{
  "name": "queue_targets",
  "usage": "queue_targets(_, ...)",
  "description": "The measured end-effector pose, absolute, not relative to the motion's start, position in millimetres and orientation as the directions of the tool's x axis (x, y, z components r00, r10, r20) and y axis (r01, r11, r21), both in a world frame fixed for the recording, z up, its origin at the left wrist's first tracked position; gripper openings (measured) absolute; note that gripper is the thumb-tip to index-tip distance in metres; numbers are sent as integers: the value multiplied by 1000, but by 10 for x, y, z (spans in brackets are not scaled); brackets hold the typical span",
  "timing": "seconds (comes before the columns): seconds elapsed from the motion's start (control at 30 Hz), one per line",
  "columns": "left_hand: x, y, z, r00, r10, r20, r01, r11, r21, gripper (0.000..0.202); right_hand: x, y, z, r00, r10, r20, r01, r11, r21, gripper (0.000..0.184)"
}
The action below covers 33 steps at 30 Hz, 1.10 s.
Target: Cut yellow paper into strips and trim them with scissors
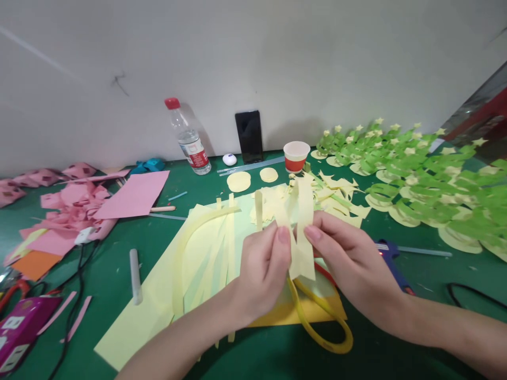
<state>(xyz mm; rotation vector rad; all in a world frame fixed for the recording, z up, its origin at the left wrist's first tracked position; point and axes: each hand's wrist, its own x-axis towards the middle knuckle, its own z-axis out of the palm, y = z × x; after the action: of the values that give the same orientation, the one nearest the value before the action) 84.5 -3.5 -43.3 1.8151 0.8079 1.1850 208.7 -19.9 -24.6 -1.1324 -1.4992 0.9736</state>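
Note:
Between my hands is a folded strip of pale yellow paper [304, 211], held up over the table. My left hand [263, 264] pinches its left part between thumb and fingers. Its right part is gripped by my right hand [344, 256], with the thumb pressed on the front. Beneath them lie yellow-handled scissors [328, 345], their blades hidden by my hands and the paper. Pale yellow sheets [146, 301] and several narrow paper strips [231, 237] spread out to the left of my left hand. Yellow paper scraps [336, 195] are heaped behind my hands.
Green spiral paper trees [415, 169] crowd the right side. A blue glue gun [390, 253] lies beside my right hand. At the back stand a water bottle [192, 142], a black phone [249, 137] and a paper cup [296, 157]. Pink paper [134, 195] and a purple power strip [27, 330] are left.

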Motion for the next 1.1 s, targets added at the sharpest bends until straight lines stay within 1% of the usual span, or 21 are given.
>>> queue_targets(0.1,823,-12,-441,343,856,387,60,-432,900,34,2095,-183,-233,-185,962,201,116,224,-968,25)
queue_targets(0.2,825,2,-446,354,868,348,-4,-371,929,33,2105,-169,-194,-236,962,135,120,167,-979,22)
queue_targets(0.3,843,-2,-454,394,853,343,-29,-361,932,32,2106,-160,-160,-194,968,163,122,188,-975,23)
queue_targets(0.37,854,-11,-461,388,842,375,1,-407,913,34,2104,-154,-151,-165,964,207,131,229,-964,25)
queue_targets(0.43,859,-23,-470,367,848,382,23,-419,908,34,2102,-153,-158,-141,961,239,163,261,-951,27)
queue_targets(0.57,857,-46,-479,373,860,349,-48,-358,933,31,2091,-178,-219,-58,961,269,202,275,-940,25)
queue_targets(0.7,858,-50,-475,352,880,319,-140,-287,948,32,2069,-199,-267,-37,972,232,92,235,-968,25)
queue_targets(0.8,864,-39,-471,357,893,273,-169,-226,959,30,2062,-193,-249,-115,974,193,-35,190,-981,24)
queue_targets(0.87,866,-29,-468,354,900,253,-176,-201,964,31,2066,-185,-222,-179,974,140,-80,128,-989,24)
queue_targets(0.97,865,-18,-461,341,900,271,-154,-231,961,33,2074,-174,-192,-188,978,87,-79,73,-994,22)
queue_targets(1.1,868,-27,-461,367,876,312,-78,-306,949,30,2077,-178,-202,-152,984,98,-93,84,-992,20)
